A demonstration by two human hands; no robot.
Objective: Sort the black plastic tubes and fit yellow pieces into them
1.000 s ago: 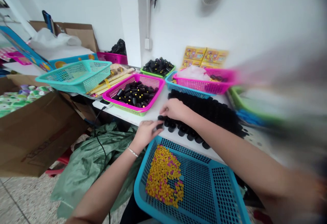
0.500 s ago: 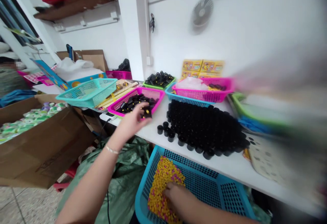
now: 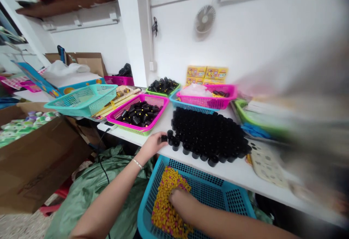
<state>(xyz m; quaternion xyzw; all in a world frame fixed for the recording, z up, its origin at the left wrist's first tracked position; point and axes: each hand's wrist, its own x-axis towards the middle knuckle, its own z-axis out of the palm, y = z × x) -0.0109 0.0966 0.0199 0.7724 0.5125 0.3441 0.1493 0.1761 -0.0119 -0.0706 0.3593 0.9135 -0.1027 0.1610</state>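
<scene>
My left hand (image 3: 153,143) is at the table's front edge, its thumb and fingers closed around a small black cylindrical piece (image 3: 164,138). That piece is at the left end of a dense block of upright black cylinders (image 3: 208,133). My right hand (image 3: 178,198) reaches into a heap of small yellow and pink pieces (image 3: 166,215), which hides its fingers. The heap lies in the left part of a blue basket (image 3: 144,199) below the table edge. Behind my left hand, a pink basket (image 3: 110,118) holds black pieces with yellow tips (image 3: 140,113).
A teal basket (image 3: 81,106) and an open carton (image 3: 32,166) stand on the left. Behind the black block are another pink basket (image 3: 229,100) and a green basket (image 3: 174,89). A blurred shape covers the right side. Green sacking (image 3: 79,195) lies below.
My left hand has moved from over the pink basket down and right to the black cylinders. My right hand stays in the yellow pieces. The view has shifted slightly right.
</scene>
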